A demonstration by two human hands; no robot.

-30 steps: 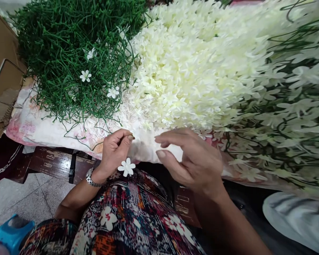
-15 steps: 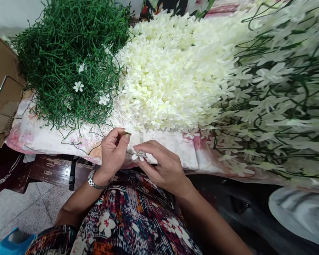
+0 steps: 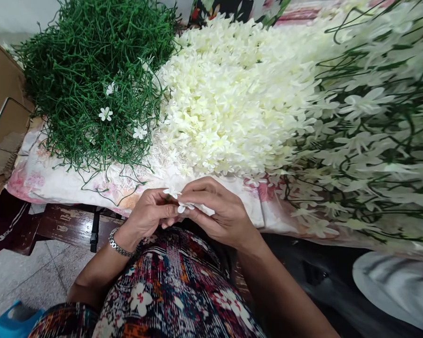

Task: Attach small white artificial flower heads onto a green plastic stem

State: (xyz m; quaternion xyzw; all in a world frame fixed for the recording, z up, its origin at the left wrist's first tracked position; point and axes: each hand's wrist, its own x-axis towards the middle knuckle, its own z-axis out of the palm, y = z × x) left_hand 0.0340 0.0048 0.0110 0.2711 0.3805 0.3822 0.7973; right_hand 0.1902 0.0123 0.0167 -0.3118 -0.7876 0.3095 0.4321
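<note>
Both my hands meet above my lap at the front edge of the cloth. My left hand is closed, thumb against fingers, on a green stem that is mostly hidden. Between the fingertips of my right hand are white flowers, pinched close to my left fingertips. One more white blossom shows just above the left fingers. Behind the hands lie a heap of green stems at the left and a wide pile of cream-white petals in the middle.
Finished-looking white flowers on green stems fill the right side. A cardboard box with a metal handle stands at the far left. The flowered cloth lies under the piles, with a wooden bench below it.
My hands have come together. The left hand has turned and dropped slightly, and white blossoms now show at both hands' fingertips, where one flower was at the right hand before.
</note>
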